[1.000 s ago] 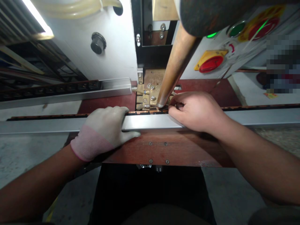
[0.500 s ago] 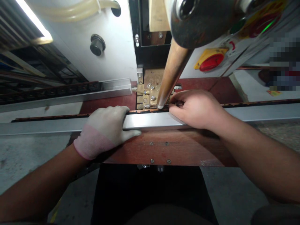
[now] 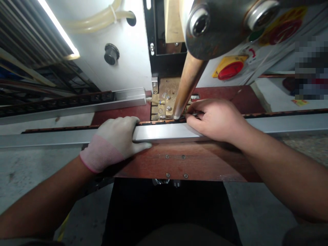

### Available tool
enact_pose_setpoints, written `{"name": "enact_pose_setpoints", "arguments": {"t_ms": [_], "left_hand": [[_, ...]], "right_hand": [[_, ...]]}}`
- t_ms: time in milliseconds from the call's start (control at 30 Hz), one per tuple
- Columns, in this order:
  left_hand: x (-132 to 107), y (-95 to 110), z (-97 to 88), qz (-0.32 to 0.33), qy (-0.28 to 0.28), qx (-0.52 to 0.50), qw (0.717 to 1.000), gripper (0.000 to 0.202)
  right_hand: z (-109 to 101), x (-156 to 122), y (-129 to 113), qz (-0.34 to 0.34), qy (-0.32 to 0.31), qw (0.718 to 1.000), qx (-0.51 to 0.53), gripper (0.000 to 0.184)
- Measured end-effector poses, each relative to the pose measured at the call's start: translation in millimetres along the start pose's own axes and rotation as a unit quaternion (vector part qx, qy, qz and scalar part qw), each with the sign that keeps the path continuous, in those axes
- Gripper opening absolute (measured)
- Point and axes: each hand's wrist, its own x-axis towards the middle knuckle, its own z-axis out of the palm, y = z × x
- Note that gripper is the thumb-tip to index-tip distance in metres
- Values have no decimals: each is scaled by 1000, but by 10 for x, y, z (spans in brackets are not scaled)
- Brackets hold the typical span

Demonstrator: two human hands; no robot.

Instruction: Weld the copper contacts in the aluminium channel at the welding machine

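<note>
A long silver metal bar (image 3: 166,132) lies across the front of the machine, with a dark and copper-coloured strip (image 3: 61,128) along its far edge. Gloved in white and pink, my left hand (image 3: 112,141) is wrapped over the bar, thumb on the near side and fingers on the far side. My bare right hand (image 3: 215,119) rests over the bar with thumb and forefinger pinched together; what they hold is hidden. Close to those fingertips, the tip of a copper-coloured rod electrode (image 3: 188,87) comes down at the strip. Behind it sits a brass block (image 3: 168,97) with screws.
Under the bar runs a reddish-brown board (image 3: 153,162). A second metal channel (image 3: 130,97) lies behind on the left. The machine's white panel (image 3: 123,68) carries a black knob (image 3: 111,54); a red-and-yellow rotary switch (image 3: 230,70) is at the right. A dark metal head (image 3: 220,37) overhangs the rod.
The view has shifted slightly. My left hand still grips the bar in about the same place, and my right hand stays pinched beside the rod tip. The green glow at the upper-right button is gone.
</note>
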Motion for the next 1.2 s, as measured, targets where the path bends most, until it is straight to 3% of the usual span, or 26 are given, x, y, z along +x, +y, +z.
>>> {"name": "enact_pose_setpoints", "arguments": {"t_ms": [500,600,833,1000,1200], "left_hand": [[-54,17,-2,6,7,-15,1000,57],[-88,74,29,9,12,-14,1000,60],[-165,340,170,37,88,-9,995,63],[-162,436,151,41,85,7,996,60],[-83,406,94,44,69,3,997,59]], "right_hand": [[-10,-31,0,-22,9,1000,-1,26],[-22,-69,-35,-32,0,999,-5,31],[-28,-179,-103,-77,10,997,11,32],[-30,-213,-123,-77,22,997,15,28],[-31,-146,-121,-45,7,999,-16,21]]}}
